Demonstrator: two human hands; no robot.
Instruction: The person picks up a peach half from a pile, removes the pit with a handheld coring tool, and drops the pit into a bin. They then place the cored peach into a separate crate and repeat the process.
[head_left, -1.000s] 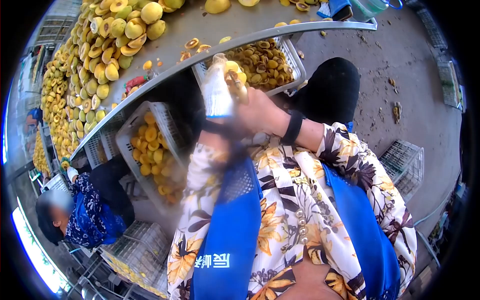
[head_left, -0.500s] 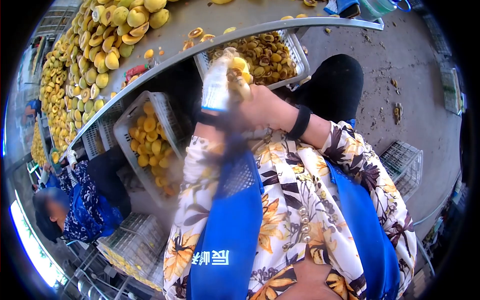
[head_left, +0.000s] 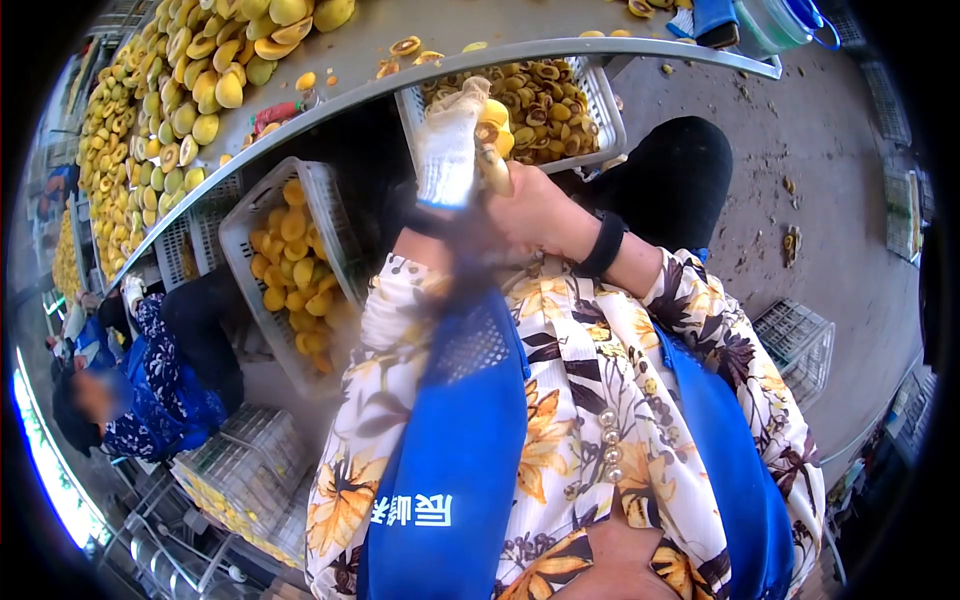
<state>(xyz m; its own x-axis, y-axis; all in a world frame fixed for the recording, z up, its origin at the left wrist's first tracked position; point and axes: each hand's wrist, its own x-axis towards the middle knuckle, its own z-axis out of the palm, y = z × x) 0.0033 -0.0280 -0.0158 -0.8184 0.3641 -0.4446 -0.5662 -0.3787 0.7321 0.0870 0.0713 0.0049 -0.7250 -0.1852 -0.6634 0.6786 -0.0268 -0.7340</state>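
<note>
**White glove clamped on a yellow fruit, tool pressed beside it**

White-gloved, the left hand (head_left: 447, 150) is closed around a yellow fruit (head_left: 497, 113), held up just below the table edge. At its 4 o'clock the bare right hand (head_left: 535, 210) is curled tight on a tan tool (head_left: 493, 170), whose tip touches the fruit; motion blur hides the working end.

At 1 o'clock from the hands sits a white crate (head_left: 605, 100) of brownish cut pieces. At 8 o'clock a second crate (head_left: 232, 225) holds yellow halves. The metal table (head_left: 400, 45) runs across 12 o'clock, with heaped fruit (head_left: 200, 80) at 10. A co-worker (head_left: 160, 385) crouches far out at 8.

The likely hazard is a slip: wet flesh could let the tool skid into the gloved fingers. A loosened grip could also drop the fruit between the crates.
</note>
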